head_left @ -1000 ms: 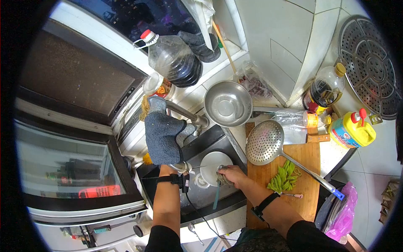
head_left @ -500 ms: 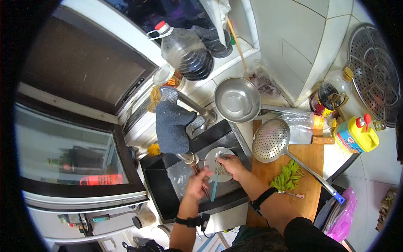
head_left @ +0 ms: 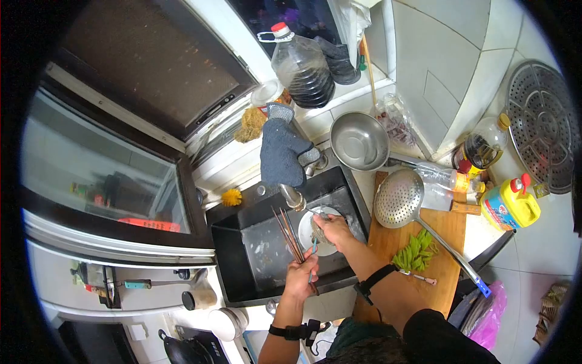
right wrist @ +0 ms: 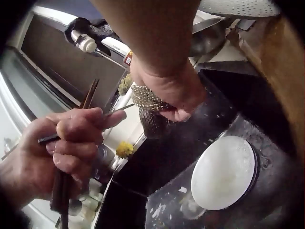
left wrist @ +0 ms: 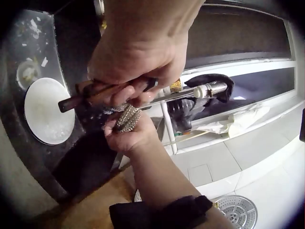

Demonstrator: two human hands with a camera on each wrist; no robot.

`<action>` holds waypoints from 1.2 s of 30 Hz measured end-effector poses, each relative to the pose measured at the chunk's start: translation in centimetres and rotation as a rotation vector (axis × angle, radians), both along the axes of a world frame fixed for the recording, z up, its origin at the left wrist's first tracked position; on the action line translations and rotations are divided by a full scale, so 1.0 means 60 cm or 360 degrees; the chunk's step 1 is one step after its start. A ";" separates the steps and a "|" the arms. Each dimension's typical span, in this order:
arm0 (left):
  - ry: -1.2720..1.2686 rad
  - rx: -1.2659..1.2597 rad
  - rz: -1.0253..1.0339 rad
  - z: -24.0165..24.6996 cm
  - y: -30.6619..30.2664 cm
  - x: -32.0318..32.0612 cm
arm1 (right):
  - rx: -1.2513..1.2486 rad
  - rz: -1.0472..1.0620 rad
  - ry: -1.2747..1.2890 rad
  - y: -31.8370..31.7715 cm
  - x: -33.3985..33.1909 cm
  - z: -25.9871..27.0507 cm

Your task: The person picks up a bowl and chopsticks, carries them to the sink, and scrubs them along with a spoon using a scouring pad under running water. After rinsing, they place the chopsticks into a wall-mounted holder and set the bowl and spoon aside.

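Above the sink, my left hand (head_left: 301,277) grips a bundle of brown chopsticks (head_left: 287,235) and a thin utensil with a teal handle (head_left: 314,246). Close by, my right hand (head_left: 334,232) pinches a metal mesh scrubber (head_left: 319,233) against the thin utensil's shaft. In the right wrist view the scrubber (right wrist: 148,98) wraps part of that shaft, and the chopsticks (right wrist: 61,191) pass through my left hand (right wrist: 76,140). The left wrist view shows both hands near each other. A white plate (right wrist: 223,174) lies in the sink below, touched by neither hand.
A grey mitt (head_left: 282,151) hangs over the faucet (head_left: 293,198) beside the sink (head_left: 257,252). Right of it are a steel bowl (head_left: 360,141), a skimmer (head_left: 399,199) and a cutting board (head_left: 445,242) with green vegetables (head_left: 417,252). A yellow bottle (head_left: 510,205) stands beyond.
The left hand, hidden behind the mitt at first, has come down beside the right hand and now grips the chopsticks and the thin utensil. The right hand keeps the scrubber; the head view has shifted.
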State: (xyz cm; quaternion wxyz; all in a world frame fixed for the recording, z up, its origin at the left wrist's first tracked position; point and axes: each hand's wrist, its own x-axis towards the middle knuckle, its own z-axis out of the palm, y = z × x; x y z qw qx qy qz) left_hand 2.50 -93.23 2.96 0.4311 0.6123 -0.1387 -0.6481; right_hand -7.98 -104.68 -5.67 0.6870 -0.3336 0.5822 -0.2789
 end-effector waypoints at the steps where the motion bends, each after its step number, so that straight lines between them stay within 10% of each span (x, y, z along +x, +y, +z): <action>1: -0.0008 -0.0010 0.0009 0.002 0.003 0.000 | -0.0046 -0.0077 0.0023 0.002 0.010 -0.004; 18: -0.0145 -0.0078 -0.0003 0.013 0.060 0.016 | 0.0031 0.0010 -0.0371 0.057 0.014 0.043; 26: -0.0075 -0.0146 -0.0033 0.012 0.051 0.019 | -0.0245 0.0044 0.0212 0.028 0.028 -0.020; 30: -0.0003 -0.0183 -0.0039 0.012 0.036 0.013 | 0.0111 -0.0736 -0.0230 0.010 -0.013 0.034; 36: -0.0115 -0.0131 -0.0111 0.008 0.011 0.000 | 0.0130 -0.0715 -0.0903 0.010 -0.030 -0.027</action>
